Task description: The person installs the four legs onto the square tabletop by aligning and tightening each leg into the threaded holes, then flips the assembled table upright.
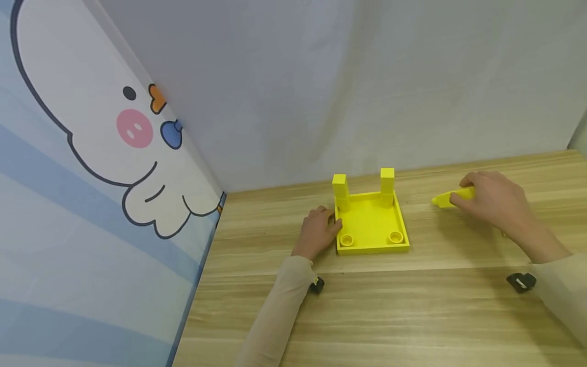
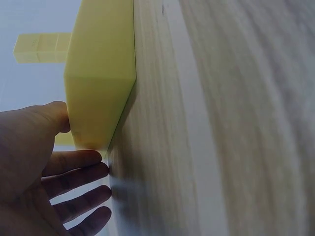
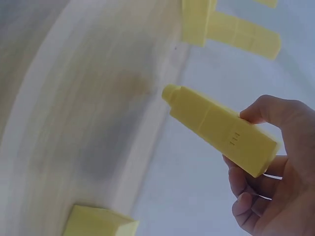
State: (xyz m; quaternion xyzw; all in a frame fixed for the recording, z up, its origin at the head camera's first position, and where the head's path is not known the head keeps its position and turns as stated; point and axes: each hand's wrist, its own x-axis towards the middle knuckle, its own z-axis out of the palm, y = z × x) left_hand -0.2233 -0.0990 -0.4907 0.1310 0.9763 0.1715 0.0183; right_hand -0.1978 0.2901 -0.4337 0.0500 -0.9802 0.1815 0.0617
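A square yellow tray-like base [image 1: 371, 224] lies on the table. Two square posts [image 1: 387, 186] stand upright at its far corners, and two round sockets [image 1: 396, 237] sit at its near corners. At the left wall of the base, my left hand [image 1: 317, 232] has its thumb on the rim and its index finger against the outside; the other fingers [image 2: 83, 201] spread loosely. My right hand [image 1: 497, 201], to the right of the base, pinches a yellow square post [image 3: 224, 132] between thumb and fingers. That post is tilted above the table, its round peg end pointing left, with small marks on one side.
The wood-grain table [image 1: 367, 311] meets a pale cloth wall [image 1: 293, 92] at the back. A panel with a cartoon figure [image 1: 133, 153] stands along the left. Another yellow block [image 3: 96, 223] shows partly at the lower edge of the right wrist view.
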